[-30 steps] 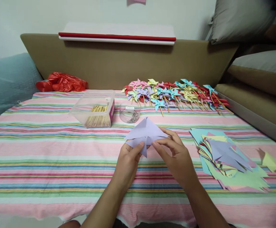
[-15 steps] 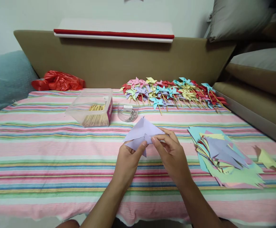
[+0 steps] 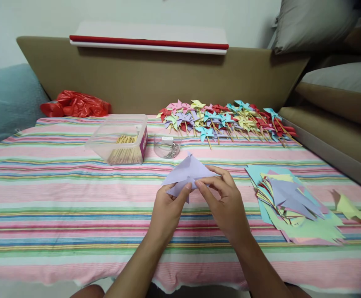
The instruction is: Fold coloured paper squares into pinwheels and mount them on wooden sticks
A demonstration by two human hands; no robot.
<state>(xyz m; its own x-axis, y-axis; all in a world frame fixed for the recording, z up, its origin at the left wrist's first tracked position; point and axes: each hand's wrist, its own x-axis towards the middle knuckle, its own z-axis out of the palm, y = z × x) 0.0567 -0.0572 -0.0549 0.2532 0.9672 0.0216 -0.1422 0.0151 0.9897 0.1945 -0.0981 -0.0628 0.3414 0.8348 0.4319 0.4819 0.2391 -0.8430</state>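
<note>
A lavender paper pinwheel piece (image 3: 188, 170), partly folded, is held up over the striped cloth between both hands. My left hand (image 3: 169, 207) pinches it from the left, its thumb pressed near the folded middle. From the right, my right hand (image 3: 225, 198) grips the same paper, thumb and index finger at a folded flap and the other fingers behind. One point of the paper stands up at the top. Just beyond it lies a round clear container (image 3: 167, 148) with small metal pins and a white label inside.
A clear plastic box (image 3: 116, 142) of wooden sticks stands left of the pins. Finished pinwheels (image 3: 211, 120) lie heaped at the back. Cut coloured paper sheets (image 3: 295, 203) are stacked at the right, beside a yellow paper piece (image 3: 357, 211). A red plastic bag (image 3: 78, 104) sits back left.
My right thumb and index finger have shifted slightly on the flap, and it now lies flatter toward the paper's middle. Both hands keep hold of the paper.
</note>
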